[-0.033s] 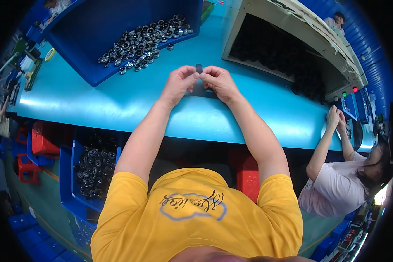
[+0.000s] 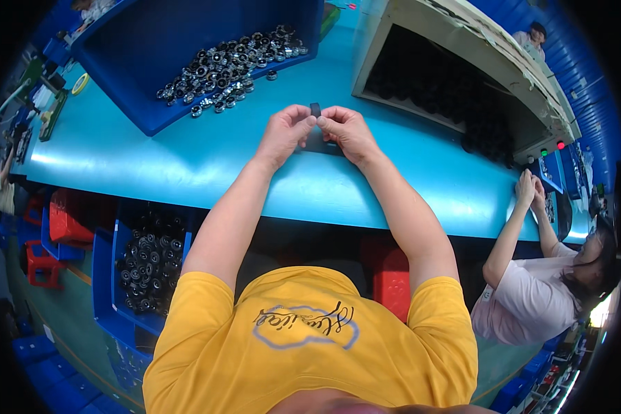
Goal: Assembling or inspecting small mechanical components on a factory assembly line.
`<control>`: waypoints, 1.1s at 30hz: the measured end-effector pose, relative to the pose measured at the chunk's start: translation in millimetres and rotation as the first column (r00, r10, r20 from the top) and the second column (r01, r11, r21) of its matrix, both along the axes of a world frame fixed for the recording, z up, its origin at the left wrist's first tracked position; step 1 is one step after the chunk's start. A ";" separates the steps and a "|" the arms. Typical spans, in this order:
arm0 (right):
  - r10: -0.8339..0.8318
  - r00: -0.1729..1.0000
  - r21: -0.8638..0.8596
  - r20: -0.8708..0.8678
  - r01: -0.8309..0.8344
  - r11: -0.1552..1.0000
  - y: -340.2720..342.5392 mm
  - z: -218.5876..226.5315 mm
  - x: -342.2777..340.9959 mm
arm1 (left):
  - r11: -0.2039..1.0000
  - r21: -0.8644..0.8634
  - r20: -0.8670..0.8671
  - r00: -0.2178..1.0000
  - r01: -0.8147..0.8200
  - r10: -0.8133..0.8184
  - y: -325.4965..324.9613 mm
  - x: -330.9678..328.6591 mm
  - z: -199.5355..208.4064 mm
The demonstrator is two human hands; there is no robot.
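Note:
Above the light-blue tabletop (image 2: 172, 172), both my hands meet at a small black ring-like part (image 2: 315, 110). My left hand (image 2: 283, 136) pinches its left side between thumb and fingers. From the other side, my right hand (image 2: 350, 134) grips it the same way, with the fingertips nearly touching. Under my hands lies a flat dark piece (image 2: 317, 145), partly covered by the fingers. Ahead to the left, a pile of shiny round metal-and-black parts (image 2: 234, 65) spills from a tilted blue bin (image 2: 127, 69) onto the table.
To the right ahead stands a cream box (image 2: 367, 52) with black parts heaped in its opening. Below the table edge at left, a blue crate (image 2: 105, 283) holds black wheel-like parts (image 2: 145, 265). A red stool (image 2: 391, 283) is under the table. A co-worker (image 2: 531, 297) sits at right.

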State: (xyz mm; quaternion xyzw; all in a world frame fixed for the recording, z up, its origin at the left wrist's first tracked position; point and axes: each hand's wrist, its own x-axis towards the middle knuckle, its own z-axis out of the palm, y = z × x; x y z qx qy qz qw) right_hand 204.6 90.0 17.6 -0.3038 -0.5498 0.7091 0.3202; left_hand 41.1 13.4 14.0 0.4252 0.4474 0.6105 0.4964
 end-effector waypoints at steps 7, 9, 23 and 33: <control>-0.069 0.951 0.339 0.302 -0.039 0.940 39.5 20.3 -51.2 | 0.803 0.095 -0.034 0.805 -0.588 0.593 6.2 -34.5 -13.0; -0.246 0.883 0.636 0.399 -0.073 0.768 55.9 11.3 -78.1 | 0.795 0.058 0.302 0.770 -0.603 0.562 5.0 -39.7 -11.0; -0.512 0.712 0.848 0.480 -0.227 0.479 82.3 -13.3 -117.5 | 0.884 0.050 0.495 0.780 -0.465 0.382 18.6 -52.9 -22.0; -0.158 0.988 0.204 0.004 0.153 0.967 -0.8 21.7 -25.4 | 0.993 0.076 0.328 0.943 -0.087 0.058 13.9 -23.8 -11.8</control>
